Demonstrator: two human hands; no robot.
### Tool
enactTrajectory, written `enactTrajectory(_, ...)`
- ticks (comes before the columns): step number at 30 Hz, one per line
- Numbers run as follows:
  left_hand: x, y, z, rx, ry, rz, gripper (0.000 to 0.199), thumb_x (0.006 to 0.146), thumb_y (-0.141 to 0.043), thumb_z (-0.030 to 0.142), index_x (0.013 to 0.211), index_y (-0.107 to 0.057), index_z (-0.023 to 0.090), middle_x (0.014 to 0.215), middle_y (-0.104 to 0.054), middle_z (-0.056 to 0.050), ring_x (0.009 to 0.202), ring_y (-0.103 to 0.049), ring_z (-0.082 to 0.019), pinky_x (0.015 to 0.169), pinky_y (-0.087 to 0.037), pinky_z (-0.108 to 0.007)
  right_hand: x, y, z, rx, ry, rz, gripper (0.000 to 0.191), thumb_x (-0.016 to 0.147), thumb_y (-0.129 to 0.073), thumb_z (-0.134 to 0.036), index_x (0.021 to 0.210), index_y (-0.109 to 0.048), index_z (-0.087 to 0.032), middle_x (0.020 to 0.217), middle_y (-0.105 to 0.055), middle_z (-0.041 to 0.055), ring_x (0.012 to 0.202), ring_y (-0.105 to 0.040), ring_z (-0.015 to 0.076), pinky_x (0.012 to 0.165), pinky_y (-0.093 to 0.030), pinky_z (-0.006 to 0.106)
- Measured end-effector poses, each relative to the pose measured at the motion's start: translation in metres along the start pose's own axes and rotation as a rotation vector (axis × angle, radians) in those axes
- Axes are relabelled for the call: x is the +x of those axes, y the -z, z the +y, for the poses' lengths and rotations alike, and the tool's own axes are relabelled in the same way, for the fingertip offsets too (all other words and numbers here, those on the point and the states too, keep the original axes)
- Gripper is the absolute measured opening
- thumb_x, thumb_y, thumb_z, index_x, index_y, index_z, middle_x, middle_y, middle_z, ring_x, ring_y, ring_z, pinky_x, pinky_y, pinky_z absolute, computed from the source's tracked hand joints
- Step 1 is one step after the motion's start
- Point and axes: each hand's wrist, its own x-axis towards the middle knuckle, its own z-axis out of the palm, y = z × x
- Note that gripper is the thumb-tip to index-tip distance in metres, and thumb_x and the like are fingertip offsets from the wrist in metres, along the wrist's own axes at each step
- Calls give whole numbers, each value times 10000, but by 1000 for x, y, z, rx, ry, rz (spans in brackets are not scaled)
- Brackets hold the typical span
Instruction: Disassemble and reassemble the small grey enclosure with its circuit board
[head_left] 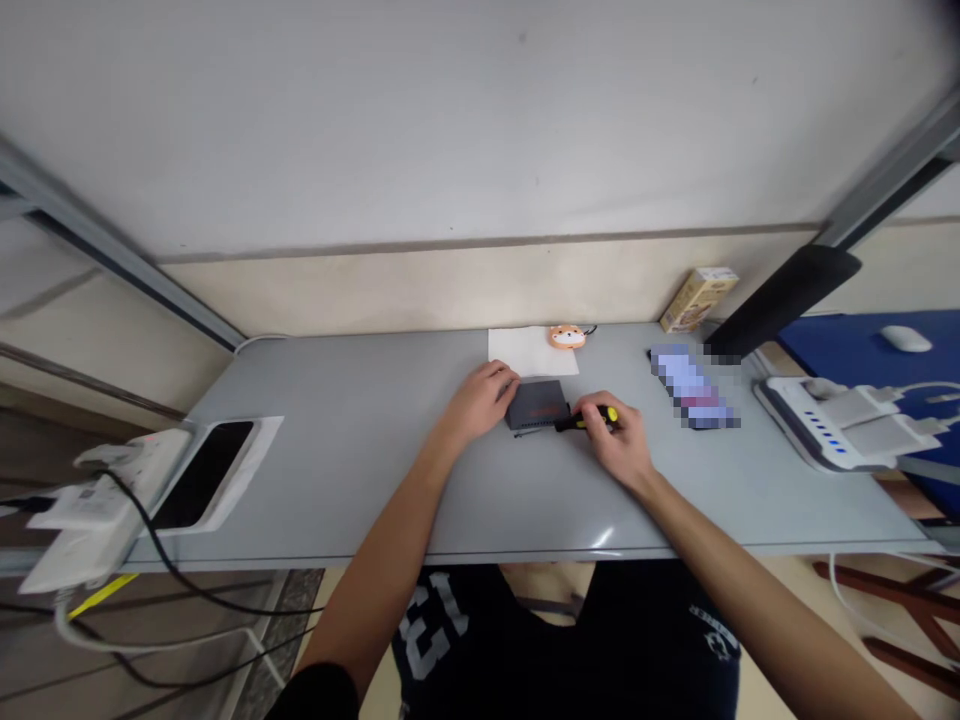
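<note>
A small flat dark grey box point(538, 404) with reddish lettering and a row of small slots lies on the grey table. My left hand point(484, 398) is closed against its left edge, fingers bent over the back left corner. In my right hand point(621, 440) is a screwdriver point(574, 422) with a black and yellow handle, fingers wrapped round it. It lies nearly level, its front end pointing left at the box's right side; the tip is too small to make out. A thin dark piece point(527, 433) lies along the box's front edge.
Behind the box lie a white paper sheet point(517, 345) and an orange animal-faced case point(567, 337). To the right are a phone point(694, 388), a carton point(699, 300) and a power strip point(814, 425). At left lie another phone point(206, 475) and a plugged-in power strip point(112, 510) with cables.
</note>
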Motion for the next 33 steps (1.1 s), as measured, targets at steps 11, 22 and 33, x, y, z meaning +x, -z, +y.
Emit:
enactTrajectory(11,-3,14,23,-297,40,-241,281,889,-729,450,1099,-734,265,1084,-673,-44,908,-649,-169,821,-542,-318,21,10,9,344,-236,318,413,939,-564,-598,782,-609,-218,752,-598,-16,441,-426,72,409,-292,254)
enactTrajectory(22,5,-3,2,-208,110,-56,225,982,-600,371,1010,-769,225,993,-706,-46,819,-619,-158,780,-495,-298,28,11,20,394,-347,331,476,887,-560,-695,831,-605,-225,647,-633,-17,417,-393,90,400,-264,255)
enactTrajectory(33,51,4,-37,213,284,-11,143,928,-675,316,948,-789,233,1021,-717,-53,867,-659,-199,778,-465,-306,30,13,22,400,-366,292,428,909,-559,-652,843,-597,-231,661,-641,-17,457,-398,113,446,-276,277)
